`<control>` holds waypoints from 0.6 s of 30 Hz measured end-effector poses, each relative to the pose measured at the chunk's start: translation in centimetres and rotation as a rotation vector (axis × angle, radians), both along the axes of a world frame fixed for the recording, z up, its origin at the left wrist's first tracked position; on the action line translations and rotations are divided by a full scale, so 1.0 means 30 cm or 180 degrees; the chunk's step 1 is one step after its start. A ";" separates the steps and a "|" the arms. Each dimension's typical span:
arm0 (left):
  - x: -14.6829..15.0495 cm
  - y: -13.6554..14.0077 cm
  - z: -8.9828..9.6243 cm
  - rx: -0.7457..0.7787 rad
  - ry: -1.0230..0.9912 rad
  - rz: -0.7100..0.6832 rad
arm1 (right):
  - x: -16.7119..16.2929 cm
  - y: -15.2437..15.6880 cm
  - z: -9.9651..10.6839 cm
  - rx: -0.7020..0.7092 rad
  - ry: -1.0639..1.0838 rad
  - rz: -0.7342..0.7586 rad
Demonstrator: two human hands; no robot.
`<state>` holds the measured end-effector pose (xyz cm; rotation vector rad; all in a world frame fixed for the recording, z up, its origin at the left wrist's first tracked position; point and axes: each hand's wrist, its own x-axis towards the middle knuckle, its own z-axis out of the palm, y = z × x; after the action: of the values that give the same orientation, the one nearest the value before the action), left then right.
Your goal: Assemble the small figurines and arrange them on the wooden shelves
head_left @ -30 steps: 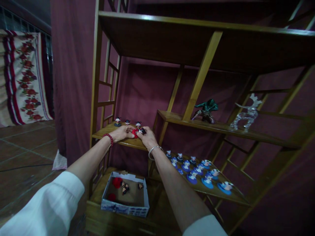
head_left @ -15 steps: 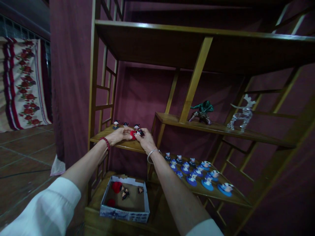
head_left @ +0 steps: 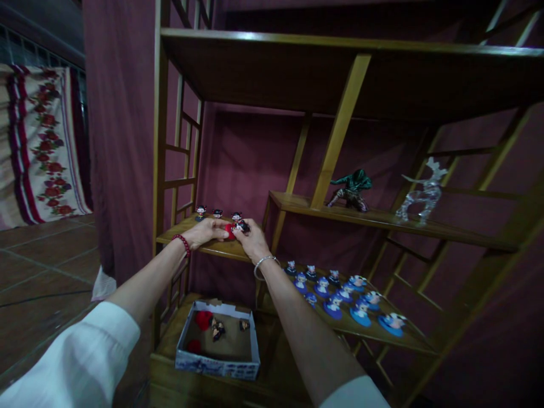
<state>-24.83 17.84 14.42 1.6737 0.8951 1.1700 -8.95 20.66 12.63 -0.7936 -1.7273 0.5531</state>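
Observation:
Both of my hands meet over the front of the small left shelf [head_left: 212, 247]. My left hand [head_left: 209, 231] pinches a red round base [head_left: 230, 230] from the left. A small black-haired figurine [head_left: 240, 226] lies tilted in the fingers of my right hand [head_left: 254, 241], up against that base; whether the two are joined I cannot tell. Just behind my hands stand similar figurines: one at the left [head_left: 201, 212], one in the middle [head_left: 217, 213] and one at the right [head_left: 237, 216]. Their lower parts are partly hidden by my fingers.
Below, an open cardboard box [head_left: 217, 371] holds figurine pieces and red bases. Several blue and purple figurines [head_left: 332, 306] stand on the lower right shelf. Higher up are a green crouching statue [head_left: 352, 190] and a clear deer ornament [head_left: 424, 192]. A wooden post [head_left: 342, 133] divides the shelves.
The view has shifted slightly. My hands stay in nearly the same place, still holding the figurine and the red base together.

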 end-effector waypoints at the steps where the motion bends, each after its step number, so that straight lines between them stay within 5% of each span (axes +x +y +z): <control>1: 0.000 0.000 0.000 -0.0016 0.0012 0.0004 | 0.001 0.001 -0.001 0.0006 -0.0033 -0.0014; 18: 0.004 -0.008 0.006 -0.0178 0.0053 -0.0027 | -0.005 0.018 -0.006 -0.0029 -0.0064 0.0032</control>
<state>-24.72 17.61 14.62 1.6429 0.9221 1.1170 -9.10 21.18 12.44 -0.7998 -1.7490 0.5618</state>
